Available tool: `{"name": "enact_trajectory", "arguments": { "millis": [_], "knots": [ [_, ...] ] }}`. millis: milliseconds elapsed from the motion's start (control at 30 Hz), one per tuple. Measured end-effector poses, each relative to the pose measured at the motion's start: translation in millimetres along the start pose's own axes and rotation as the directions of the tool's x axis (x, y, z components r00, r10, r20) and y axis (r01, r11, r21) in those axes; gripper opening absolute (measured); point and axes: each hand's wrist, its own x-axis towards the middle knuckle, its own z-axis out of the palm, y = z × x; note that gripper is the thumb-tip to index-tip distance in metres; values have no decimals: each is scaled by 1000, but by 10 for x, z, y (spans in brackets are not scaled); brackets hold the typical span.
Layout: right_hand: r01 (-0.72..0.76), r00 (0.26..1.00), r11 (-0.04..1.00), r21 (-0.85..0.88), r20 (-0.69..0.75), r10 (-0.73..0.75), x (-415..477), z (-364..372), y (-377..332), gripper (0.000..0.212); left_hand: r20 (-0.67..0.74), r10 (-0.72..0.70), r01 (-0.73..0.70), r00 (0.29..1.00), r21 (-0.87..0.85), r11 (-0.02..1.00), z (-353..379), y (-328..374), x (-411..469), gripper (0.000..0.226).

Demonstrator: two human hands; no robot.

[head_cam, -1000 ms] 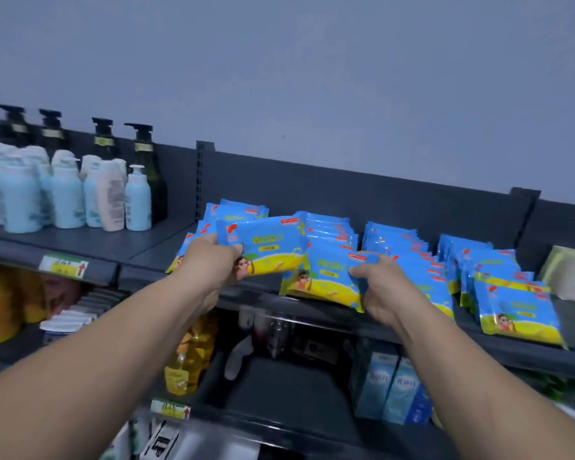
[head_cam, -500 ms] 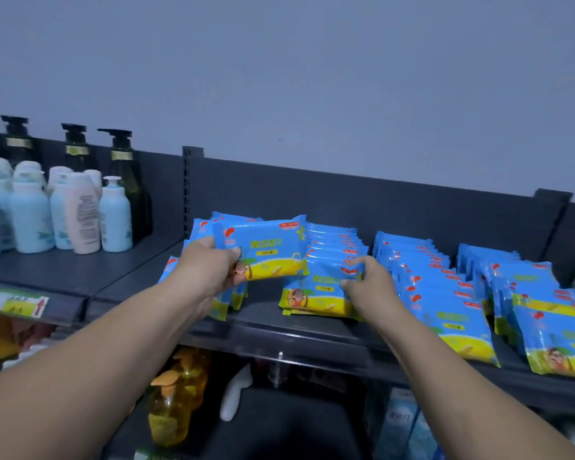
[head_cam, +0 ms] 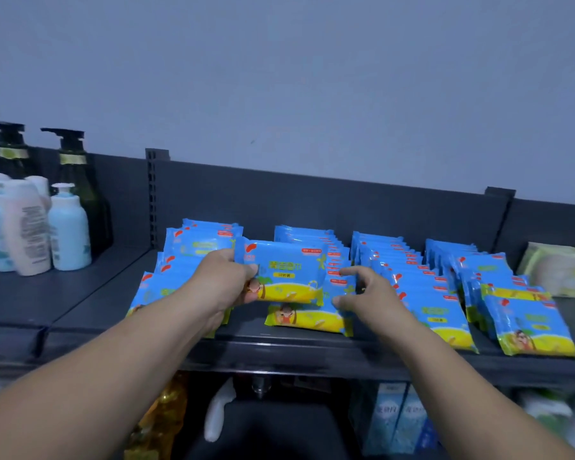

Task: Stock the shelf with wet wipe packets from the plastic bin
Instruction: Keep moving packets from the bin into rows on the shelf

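**Shelf mostly filled, one packet in the air**

The dark shelf [head_cam: 90, 303] across the middle of the frame carries four rows of blue-and-yellow wet wipe packets, each running from the front lip to the back panel. From left to right they are the left row [head_cam: 193, 242], the centre row [head_cam: 304, 235], the third row [head_cam: 409, 277] and the fourth row [head_cam: 475, 270]. By the look of it, most of the stocking is done. You cannot tell how many packets are left, because the plastic bin is not in the frame. The rows lean forward, and the front packet [head_cam: 307, 318] of the centre row lies nearly flat by the lip, so some straightening probably remains.

Your left hand [head_cam: 223, 283] grips the held packet [head_cam: 283, 272] at its lower left corner, with the thumb on the printed face and the fingers out of sight behind it. The packet is upright with its face towards you, in front of the centre row and above the flat front packet.

Your right hand [head_cam: 370, 297] is half open, thumb raised and fingers loosely curled and spread, at the right edge of the centre row. It holds nothing. Whether its fingertips touch the packets there is not clear.

Lotion bottles [head_cam: 30, 227] stand on the shelf at centre left.
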Motion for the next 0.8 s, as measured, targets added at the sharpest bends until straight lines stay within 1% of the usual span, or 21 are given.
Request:
{"name": "enact_trajectory", "arguments": {
  "millis": [67, 100, 133, 200, 233, 267, 300, 333, 400, 433, 467, 533, 667, 733, 800],
  "knots": [
    [-6, 1000, 999, 52, 0, 6, 0, -18, -27, 49, 3, -4, 5, 1000, -26, 1000, 17, 9, -4, 16],
    [6, 1000, 999, 51, -25, -5, 10, -11, -37, 49, 5, -8, 8, 1000, -45, 999, 24, 14, -14, 18],
    [24, 997, 999, 21, -77, -22, 24, -5, -41, 46, 7, -11, 12, 1000, -61, 998, 27, 14, -15, 18],
    [80, 975, 997, -14, -207, -81, 40, 13, -79, 33, 5, -19, 19, 1000, -74, 997, 31, 16, -21, 16],
    [124, 963, 992, 0, -241, -120, 39, 30, -118, 27, 0, -23, 23, 1000, -74, 997, 29, 19, -25, 15],
    [168, 958, 985, 28, -241, -157, 23, 57, -178, 24, -6, -28, 27, 1000, -70, 997, 20, 22, -23, 14],
    [200, 962, 977, 72, -203, -182, 8, 85, -236, 28, -10, -33, 32, 999, -69, 997, 10, 33, -27, 12],
    [206, 972, 970, 127, -141, -188, 4, 126, -282, 36, -8, -36, 35, 999, -69, 997, -9, 42, -24, 11],
    [154, 987, 968, 198, 7, -159, 4, 235, -365, 54, 10, -33, 34, 999, -68, 997, -61, 77, -36, 12],
    [126, 988, 970, 207, 64, -142, 24, 303, -389, 57, 20, -28, 29, 999, -63, 998, -99, 100, -52, 11],
    [110, 985, 969, 220, 104, -136, 43, 371, -418, 55, 25, -20, 21, 999, -49, 999, -151, 121, -60, 11],
    [81, 983, 966, 248, 138, -118, 76, 518, -471, 44, 31, -1, 0, 1000, 4, 1000, -300, 163, -83, 12],
    [34, 978, 947, 319, 183, -97, 80, 867, -531, 28, 67, 10, -23, 998, 196, 980, -753, 214, -121, 15],
    [11, 976, 940, 342, 201, -84, 55, 1025, -555, 25, 52, -11, -4, 999, 284, 959, -994, 210, -103, 21],
    [-21, 969, 930, 367, 235, -70, 25, 1181, -575, 25, 32, -55, 42, 998, 327, 944, -1221, 182, -69, 27]
  ]
}}
